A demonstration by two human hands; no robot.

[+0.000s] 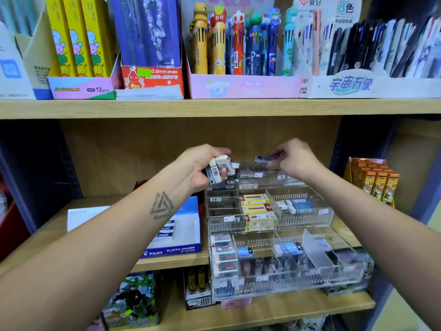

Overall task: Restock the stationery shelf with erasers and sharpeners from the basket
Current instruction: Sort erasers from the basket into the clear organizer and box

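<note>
My left hand [202, 167] grips a bunch of several white erasers [220, 169] with dark sleeves, held just above the back left of a clear acrylic tiered organizer [310, 278]. My right hand [294, 158] pinches a single dark-sleeved eraser [262, 159] over the organizer's top back tier. The lower tiers hold yellow boxed erasers [259, 212], blue-and-white erasers [298, 206] and white erasers [224, 255] in divided compartments. No basket is in view.
A blue Pilot plastic eraser box [176, 244] sits left of the organizer on the wooden shelf [167, 262]. Orange boxes [374, 180] stand at the right. The shelf above carries pen displays [241, 44]. Patterned boxes [133, 299] fill the shelf below.
</note>
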